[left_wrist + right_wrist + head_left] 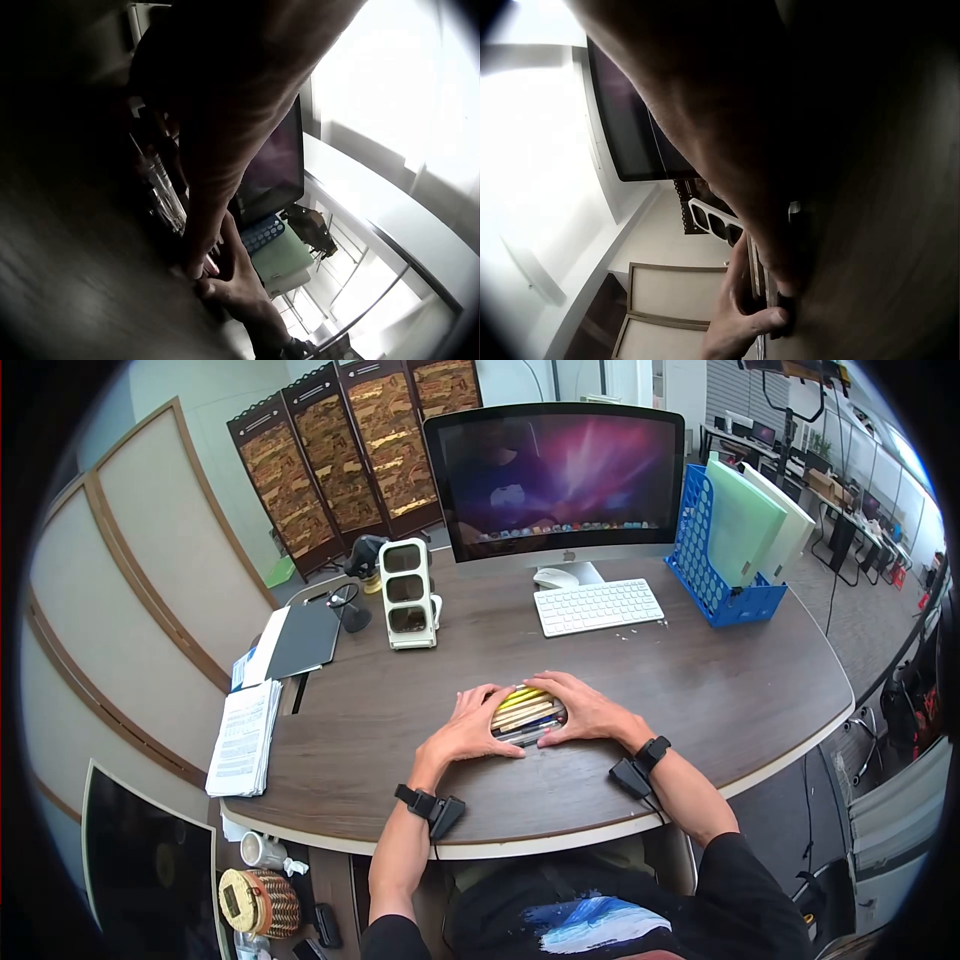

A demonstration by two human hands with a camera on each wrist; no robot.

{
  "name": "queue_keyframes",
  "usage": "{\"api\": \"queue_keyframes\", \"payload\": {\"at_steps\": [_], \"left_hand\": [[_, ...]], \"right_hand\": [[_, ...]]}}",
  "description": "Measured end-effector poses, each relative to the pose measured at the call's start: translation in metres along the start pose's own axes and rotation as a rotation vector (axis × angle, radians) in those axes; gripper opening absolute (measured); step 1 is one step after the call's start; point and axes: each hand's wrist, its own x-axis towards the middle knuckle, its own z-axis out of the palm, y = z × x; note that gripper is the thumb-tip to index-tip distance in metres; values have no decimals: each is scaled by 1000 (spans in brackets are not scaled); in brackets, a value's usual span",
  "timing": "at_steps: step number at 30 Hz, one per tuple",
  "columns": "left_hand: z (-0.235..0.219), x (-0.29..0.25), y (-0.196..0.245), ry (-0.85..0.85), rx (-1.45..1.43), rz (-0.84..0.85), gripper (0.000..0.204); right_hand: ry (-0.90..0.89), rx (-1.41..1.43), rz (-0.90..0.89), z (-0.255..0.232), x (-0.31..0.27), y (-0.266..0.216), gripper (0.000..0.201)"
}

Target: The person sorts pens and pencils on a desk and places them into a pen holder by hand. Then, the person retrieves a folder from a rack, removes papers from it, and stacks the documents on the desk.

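On the desk (pixel 360 760), a bundle of pens and pencils (pixel 527 712) lies crosswise in front of the person. Yellow ones are at the far side, plain wooden ones in the middle, and dark and clear ones nearest. My left hand (pixel 462 732) curls round the left ends, thumb at the near side and fingers at the far side. Round the right ends my right hand (pixel 597 715) curls the same way, so both hands frame the bundle. Clear pens (pixel 163 191) show in the left wrist view beside the dark left hand. Fingertips partly hide the ends.
Beyond the hands stand a white keyboard (pixel 598 607), a mouse (pixel 555 578) and a monitor (pixel 560 480). A blue file holder (pixel 725 595) is at right. At left are a white three-slot holder (pixel 407 595), a wire pen cup (pixel 352 615) and stacked papers (pixel 243 740).
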Motion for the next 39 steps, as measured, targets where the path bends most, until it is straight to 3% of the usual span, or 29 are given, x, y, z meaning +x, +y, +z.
{"api": "queue_keyframes", "payload": {"at_steps": [4, 11, 18, 24, 26, 30, 31, 35, 39], "left_hand": [[-7, -5, 0, -30, -145, 5, 108], [5, -7, 9, 60, -110, 12, 96], [4, -12, 20, 115, -31, -61, 89], [-1, -11, 6, 206, -203, -106, 75], [-4, -12, 12, 246, -181, -144, 70], [-3, -14, 9, 200, -151, -74, 85], [-3, -14, 6, 136, -128, -64, 106], [4, -19, 14, 42, 119, 12, 128], [10, -14, 10, 143, 7, 6, 99]], "right_hand": [[20, 62, 14, 7, -1, -6, 93], [-21, 167, -12, 10, 0, -13, 83], [142, 53, 14, 5, -1, -4, 73], [25, 76, 160, 4, 3, 8, 86], [44, 46, 85, 4, 1, 4, 92], [48, -20, -29, 8, 0, 7, 95], [55, -4, 9, 7, 1, 2, 91], [125, 53, 40, 10, 5, 0, 57], [157, 73, 83, 12, 6, 9, 47]]}}
